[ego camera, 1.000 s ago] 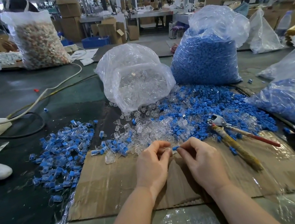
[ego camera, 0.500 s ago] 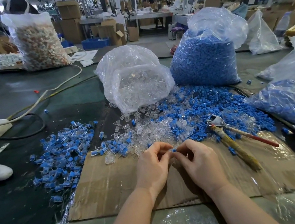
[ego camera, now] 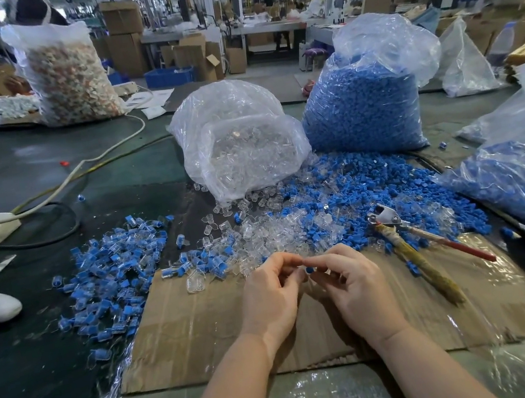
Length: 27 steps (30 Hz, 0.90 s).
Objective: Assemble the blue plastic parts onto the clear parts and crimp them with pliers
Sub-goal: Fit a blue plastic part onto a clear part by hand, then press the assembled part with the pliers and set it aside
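Left hand [ego camera: 272, 296] and right hand [ego camera: 348, 283] are found slightly nearer the body than a second ago, fingertips brought closer together over the cardboard [ego camera: 186, 333]. The small blue part [ego camera: 309, 270], earlier seen level with the fingertips, is now tucked lower between the thumbs.

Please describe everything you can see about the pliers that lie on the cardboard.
The pliers lie flat on the brown cardboard sheet, to the right of the right hand, and neither hand touches them. The metal head is silver-grey, points away from the person and rests at the edge of the pile of loose blue and clear parts. The two handles are spread apart toward the person: one looks wrapped in worn yellowish-brown material, the other is thinner with a red cover. Whether the head is open or closed cannot be told.
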{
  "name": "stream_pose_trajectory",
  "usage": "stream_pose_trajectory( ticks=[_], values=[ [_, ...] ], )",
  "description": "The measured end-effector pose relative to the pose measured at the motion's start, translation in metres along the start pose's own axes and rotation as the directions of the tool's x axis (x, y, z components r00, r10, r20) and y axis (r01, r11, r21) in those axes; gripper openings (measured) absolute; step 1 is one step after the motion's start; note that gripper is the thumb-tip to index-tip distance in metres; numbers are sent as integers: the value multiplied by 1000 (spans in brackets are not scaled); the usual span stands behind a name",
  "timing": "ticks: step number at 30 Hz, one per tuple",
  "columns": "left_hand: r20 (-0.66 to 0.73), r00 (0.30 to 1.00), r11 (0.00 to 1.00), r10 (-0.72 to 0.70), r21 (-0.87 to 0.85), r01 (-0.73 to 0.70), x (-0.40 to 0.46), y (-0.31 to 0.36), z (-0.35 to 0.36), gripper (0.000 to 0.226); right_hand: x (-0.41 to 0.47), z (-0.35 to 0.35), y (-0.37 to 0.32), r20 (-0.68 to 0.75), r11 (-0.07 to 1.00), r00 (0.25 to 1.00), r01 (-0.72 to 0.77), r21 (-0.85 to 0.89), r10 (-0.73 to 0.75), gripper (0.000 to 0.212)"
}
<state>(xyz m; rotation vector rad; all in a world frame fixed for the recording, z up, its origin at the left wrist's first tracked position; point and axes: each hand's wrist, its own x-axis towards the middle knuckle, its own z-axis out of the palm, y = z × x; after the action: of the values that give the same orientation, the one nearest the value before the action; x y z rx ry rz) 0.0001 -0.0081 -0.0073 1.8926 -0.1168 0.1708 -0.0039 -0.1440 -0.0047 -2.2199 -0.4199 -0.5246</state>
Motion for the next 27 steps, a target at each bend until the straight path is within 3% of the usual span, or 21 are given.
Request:
stream_pose_trajectory(
  ticks=[15, 19, 21, 23, 25, 27],
  values=[
    [-25, 999, 999, -21, -33, 21, 3, -2, 2, 18, 0, 2, -1, -19, 1000, 999, 28, 7, -28, 21],
    [-31, 999, 1000, -23, -21, 22, 3, -1, 1, 17, 0, -4, -1, -104, 987, 994, 4, -161, -21, 29],
    [-34, 999, 998, -42, -42, 41, 3, -1, 1, 16, 4, -13, 3, -181, 957, 981, -115, -265, 68, 34],
    [-41, 998, 999, -45, -33, 43, 3, -1, 1, 14, 9, -26, 9, -240, 863, 940, -323, -389, 244, 40],
    [-45, 998, 999, -46, -30, 44, 4, 0, 1, 14, 14, -41, 19, -246, 644, 855, -509, -571, 457, 51],
    [-53, 997, 998, -53, -49, 50, 6, 2, 1, 15, 16, -55, 30, -198, 452, 742, -573, -684, 640, 68]
  ],
)
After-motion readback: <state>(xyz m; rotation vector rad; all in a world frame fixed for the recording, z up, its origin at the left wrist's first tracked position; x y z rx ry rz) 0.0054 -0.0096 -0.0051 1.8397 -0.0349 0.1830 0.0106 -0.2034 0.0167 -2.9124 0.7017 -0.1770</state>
